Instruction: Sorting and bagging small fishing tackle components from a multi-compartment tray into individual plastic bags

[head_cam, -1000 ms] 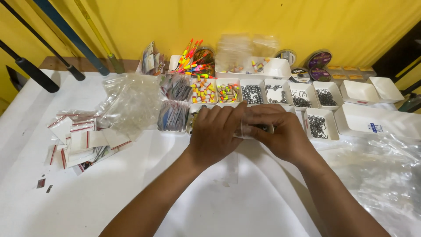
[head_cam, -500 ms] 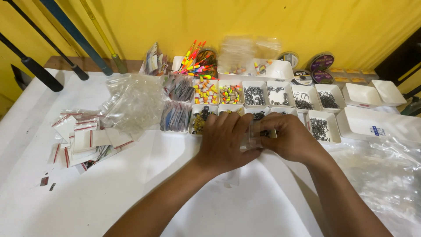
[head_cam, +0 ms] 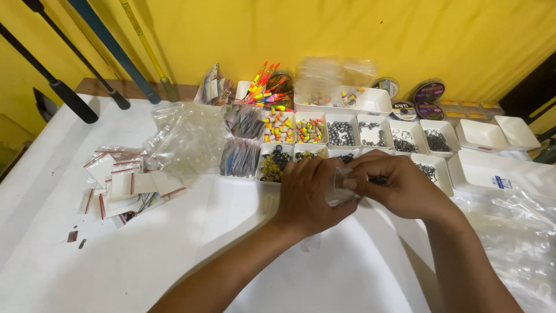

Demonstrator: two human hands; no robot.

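Note:
My left hand and my right hand meet over the white table, both pinching a small clear plastic bag between their fingertips. The bag's contents are hidden by my fingers. Just behind my hands stands a row of small white trays with dark metal bits, beads and coloured floats.
A heap of clear bags and several small red-striped zip bags lie at the left. Empty white trays sit at the right, above crumpled clear plastic. Rods lean on the yellow wall. Line spools stand at the back.
My hands have shifted slightly right and nearer, and the clear bag between them shows more plainly now.

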